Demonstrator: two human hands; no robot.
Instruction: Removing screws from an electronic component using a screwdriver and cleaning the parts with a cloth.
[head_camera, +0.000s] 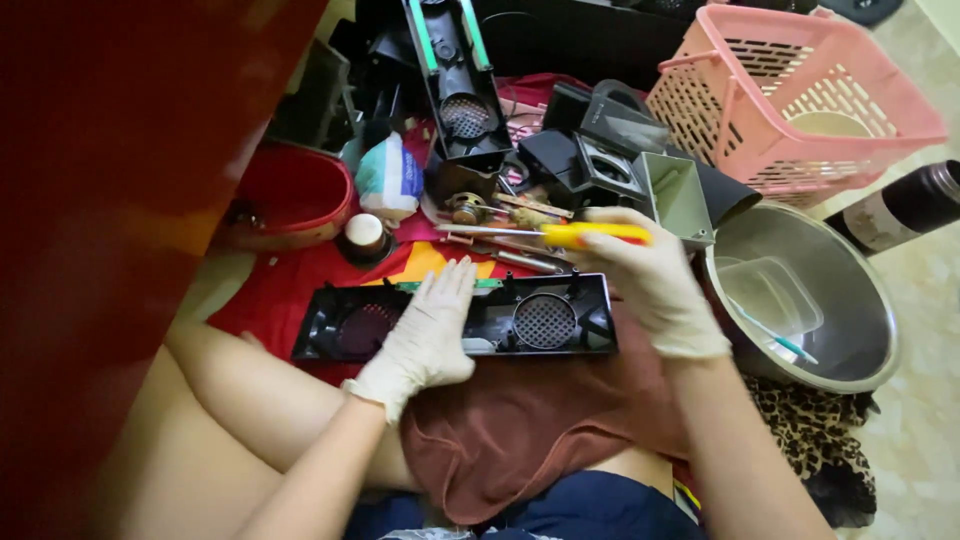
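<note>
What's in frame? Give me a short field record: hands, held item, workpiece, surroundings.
left hand: gloved left hand flat on the black speaker housing
right hand: gloved right hand grips a yellow-handled screwdriver, shaft pointing left
workpiece: long black panel with round grilles, lying across the lap on a brown cloth
right side: steel bowl, pink basket
left side: red bowl
behind: a second black housing

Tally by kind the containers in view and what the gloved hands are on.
Pink plastic lattice basket: 1
Round steel bowl: 1
Red round tub: 1
Yellow-handled screwdriver, in right hand: 1
Long black plastic speaker panel, under left hand: 1
Total: 5
</note>
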